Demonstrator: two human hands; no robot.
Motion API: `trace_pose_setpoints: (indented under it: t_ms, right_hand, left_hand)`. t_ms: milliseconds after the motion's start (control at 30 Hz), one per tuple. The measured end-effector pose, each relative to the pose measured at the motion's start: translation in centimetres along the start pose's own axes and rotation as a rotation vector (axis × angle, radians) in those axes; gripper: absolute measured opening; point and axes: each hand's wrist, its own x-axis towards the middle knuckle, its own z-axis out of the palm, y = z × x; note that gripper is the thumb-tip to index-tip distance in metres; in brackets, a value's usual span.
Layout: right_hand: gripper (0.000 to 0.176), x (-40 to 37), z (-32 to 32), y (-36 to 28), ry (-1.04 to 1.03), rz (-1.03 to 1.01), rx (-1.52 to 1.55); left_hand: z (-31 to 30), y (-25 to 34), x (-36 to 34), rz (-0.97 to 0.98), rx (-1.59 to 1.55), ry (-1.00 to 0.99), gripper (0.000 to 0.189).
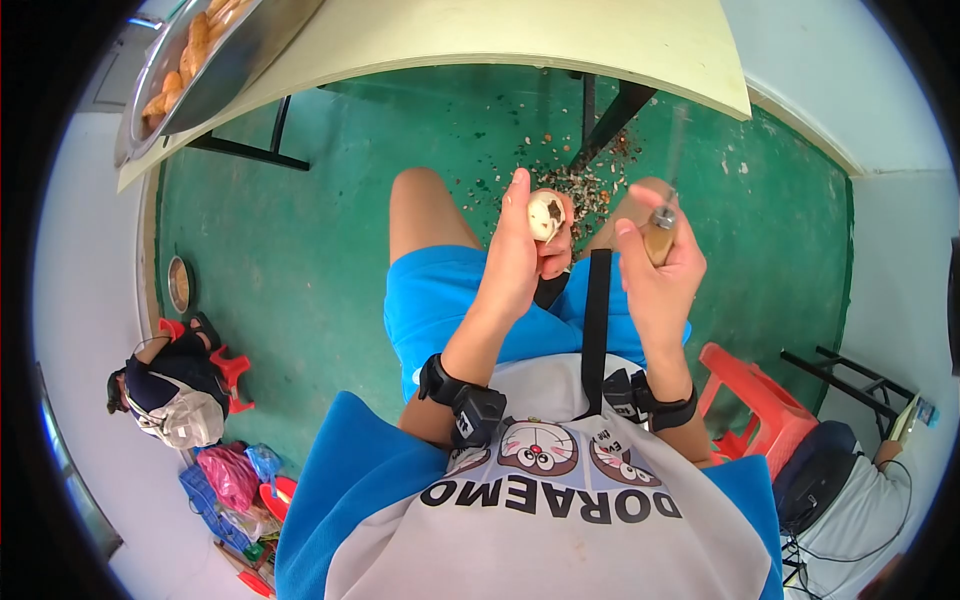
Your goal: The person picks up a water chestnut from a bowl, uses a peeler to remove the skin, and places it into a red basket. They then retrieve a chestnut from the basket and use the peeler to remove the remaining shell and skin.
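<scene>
Two hands are busy here, both raised out over the knees. The left hand (515, 262) is curled snug around a small pale tuber (546, 214). Its fingers wrap behind and the thumb runs up the near side, so the peeled face with its dark spot looks back at the camera. The right hand (662, 285) is closed in a full fist on the wooden handle of a knife (660, 238), just right of the tuber and not touching it. The blade points away from the body and is blurred, so I can't really tell which way the edge faces.

I'd say the tuber is light and firm but slick where it's peeled, so cupping it around the back looks like the sane hold. Past the hands, peel scraps (580, 185) litter the green floor (330, 230). Way up-left of the left hand, a metal tray (230, 70) of brownish tubers sits on a table (500, 40).
</scene>
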Motion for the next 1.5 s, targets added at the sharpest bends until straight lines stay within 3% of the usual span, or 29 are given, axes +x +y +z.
trace_pose_setpoints:
  t_ms: [167,233,333,433,533,600,733,800,867,1000,1100,1400,1500]
  right_hand:
    - [0.023,-0.5,0.4,0.0,-0.107,0.067,-0.044]
    - [0.022,-0.8,1.0,-0.1,-0.231,-0.026,0.036]
    - [0.021,-0.8,1.7,0.1,-0.182,0.031,0.042]
    - [0.020,-0.4,0.8,-0.1,-0.227,0.146,0.185]
    - [0.019,-0.3,0.7,-0.8,-0.217,0.211,0.248]
    - [0.018,-0.3,0.6,-0.2,-0.075,-0.100,-0.151]
    - [0.020,-1.6,0.3,-1.2,-0.210,-0.066,-0.099]
    - [0.022,-2.0,0.1,-0.4,-0.326,-0.148,-0.298]
    - [0.026,-2.0,0.1,0.6,-0.332,-0.235,-0.347]
    - [0.030,-2.1,0.1,0.2,-0.319,-0.197,-0.482]
    - [0.030,-2.1,0.0,0.1,-0.308,-0.218,-0.517]
    - [0.028,-2.5,0.4,0.2,-0.369,0.057,-0.216]
    - [0.028,-1.0,-0.3,-0.4,-0.155,0.237,-0.048]
  left_hand:
    - [0.5,-0.2,0.1,-0.003,-0.075,0.061,0.047]
    - [1.3,-0.3,-0.1,-0.003,-0.068,0.111,0.044]
    - [2.0,-0.4,-0.5,0.014,-0.016,0.128,0.040]
    - [0.9,-0.5,-0.4,-0.060,-0.180,-0.062,0.042]
    - [1.1,-0.2,-0.5,-0.108,-0.274,-0.019,0.040]
    - [1.2,-0.1,-0.4,-0.059,-0.288,-0.001,0.041]
    - [0.6,0.3,-0.4,0.015,-0.331,-0.021,0.042]
    - [0.8,0.8,-0.6,0.021,-0.340,0.020,0.041]
    - [1.0,0.9,-0.7,0.033,-0.322,0.190,0.039]
    - [0.0,0.7,-0.6,0.058,-0.328,0.064,0.038]
    - [0.4,0.7,-0.6,0.075,-0.324,0.082,0.034]
    - [0.1,0.7,-0.4,0.092,-0.242,0.112,0.030]
    - [0.4,1.4,-1.6,0.076,-0.246,0.032,0.033]
